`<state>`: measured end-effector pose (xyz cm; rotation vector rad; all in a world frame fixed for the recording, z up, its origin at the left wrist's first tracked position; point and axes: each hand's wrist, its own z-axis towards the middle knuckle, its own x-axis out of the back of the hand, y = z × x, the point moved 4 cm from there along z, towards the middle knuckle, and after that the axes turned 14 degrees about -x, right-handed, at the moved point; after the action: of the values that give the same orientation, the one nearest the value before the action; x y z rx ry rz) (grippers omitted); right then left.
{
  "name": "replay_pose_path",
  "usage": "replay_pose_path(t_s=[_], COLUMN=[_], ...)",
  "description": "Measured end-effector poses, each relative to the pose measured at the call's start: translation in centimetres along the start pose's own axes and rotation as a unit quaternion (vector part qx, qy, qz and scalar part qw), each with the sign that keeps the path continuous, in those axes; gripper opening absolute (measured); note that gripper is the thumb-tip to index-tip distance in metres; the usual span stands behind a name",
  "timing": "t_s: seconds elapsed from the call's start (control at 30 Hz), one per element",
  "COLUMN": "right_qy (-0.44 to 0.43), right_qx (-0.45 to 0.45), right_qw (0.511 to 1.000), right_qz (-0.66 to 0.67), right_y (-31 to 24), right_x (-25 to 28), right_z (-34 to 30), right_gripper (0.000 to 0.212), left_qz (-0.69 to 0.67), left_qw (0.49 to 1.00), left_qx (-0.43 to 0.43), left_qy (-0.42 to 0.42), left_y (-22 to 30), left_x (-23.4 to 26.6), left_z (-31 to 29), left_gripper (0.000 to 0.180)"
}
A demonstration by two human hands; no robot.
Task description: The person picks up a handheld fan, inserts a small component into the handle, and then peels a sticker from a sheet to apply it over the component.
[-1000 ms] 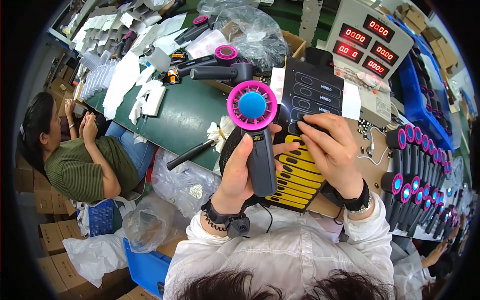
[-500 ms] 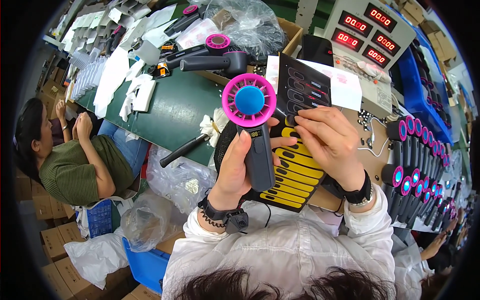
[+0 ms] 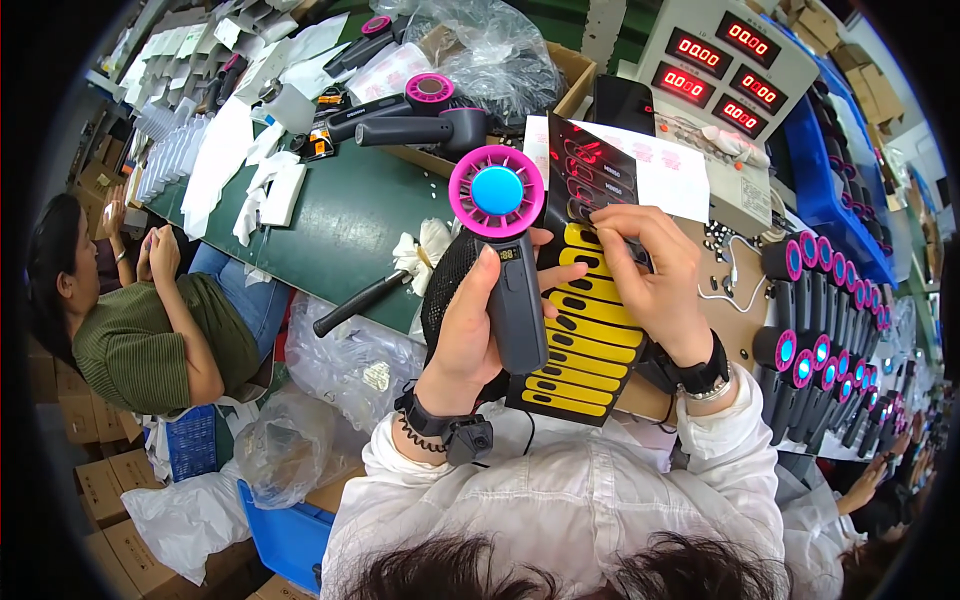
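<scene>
My left hand [image 3: 462,335] is wrapped round the dark grey handle of a small handheld fan [image 3: 522,320]. Its round head faces up, with a magenta ring and a blue centre, and a small display shows below it. Beneath the fan lies a sticker sheet [image 3: 582,352], black with yellow backing and dark oval stickers at its far end. My right hand [image 3: 655,285] pinches the sheet where the yellow meets the black; its fingertips partly hide that spot. Some left fingers stretch past the fan over the sheet.
Several fans [image 3: 790,345] stand in rows on the right. A meter box [image 3: 715,85] with red digits is at the back right, beside a blue bin [image 3: 835,190]. A grey fan [image 3: 425,130] and a wrapped-head tool [image 3: 360,305] lie ahead. A person [image 3: 150,330] sits at left.
The whole view has shifted slightly. The sheet's black far end now tilts differently, with my right fingers still at it. The fan stays in my left hand.
</scene>
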<state>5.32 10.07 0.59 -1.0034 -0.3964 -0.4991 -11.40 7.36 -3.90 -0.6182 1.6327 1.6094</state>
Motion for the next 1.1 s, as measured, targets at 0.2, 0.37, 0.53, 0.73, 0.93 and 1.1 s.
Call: replay_pose_path(t_s=[0.2,0.37,0.53,0.73,0.93,1.1], right_qy=[-0.059,-0.07,0.018,0.067,0.059,0.055], right_qx=[-0.17,-0.155,-0.243,-0.244,-0.285,-0.312], right_qw=[0.971,0.974,0.944,0.786,0.741,0.73], right_qz=[0.157,0.153,0.222,0.564,0.605,0.605], right_y=[1.9,2.5,4.8,6.7,7.3,7.7], right_x=[-0.3,-0.5,0.3,2.5,2.8,2.9], right_z=[0.2,0.4,2.1,1.7,0.6,-0.5], right_gripper=[0.008,0.013,0.018,0.024,0.026,0.029], left_qz=[0.009,-0.016,-0.032,-0.064,-0.087,-0.057], left_qw=[1.0,1.0,0.998,0.994,0.983,0.98], left_qx=[-0.018,-0.014,-0.035,-0.079,-0.105,-0.12], left_qy=[0.009,0.019,0.03,0.042,0.121,0.15], left_y=[0.0,0.1,0.4,1.0,1.8,2.0], left_x=[0.0,0.2,0.2,-0.1,2.1,3.9], left_z=[0.2,0.5,0.6,2.0,5.5,4.9], left_gripper=[0.052,0.053,0.053,0.051,0.051,0.05])
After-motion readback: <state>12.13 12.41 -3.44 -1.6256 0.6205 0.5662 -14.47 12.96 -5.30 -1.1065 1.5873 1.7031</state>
